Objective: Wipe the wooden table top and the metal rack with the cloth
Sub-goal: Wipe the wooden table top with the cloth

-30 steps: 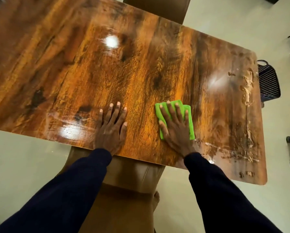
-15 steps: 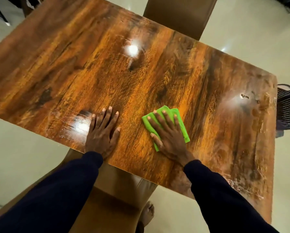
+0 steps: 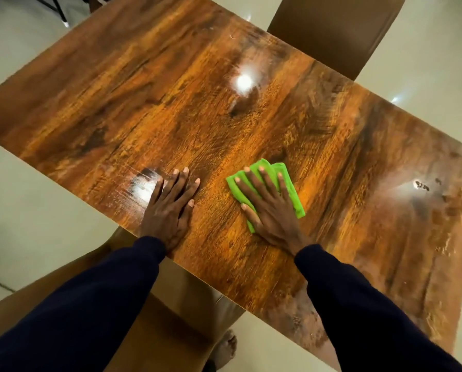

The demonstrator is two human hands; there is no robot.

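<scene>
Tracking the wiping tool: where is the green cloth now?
In the head view the green cloth lies on the wooden table top near its front edge, pressed under the right hand, with the left hand flat to its left.

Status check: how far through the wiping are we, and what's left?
Done, apparently: the middle of the table top shines without obvious marks. In hand: the right hand presses the green cloth flat near the front edge, while the left hand rests flat on the wood. Left: pale smears at the table's right end, and the metal rack, which is out of view.
</scene>
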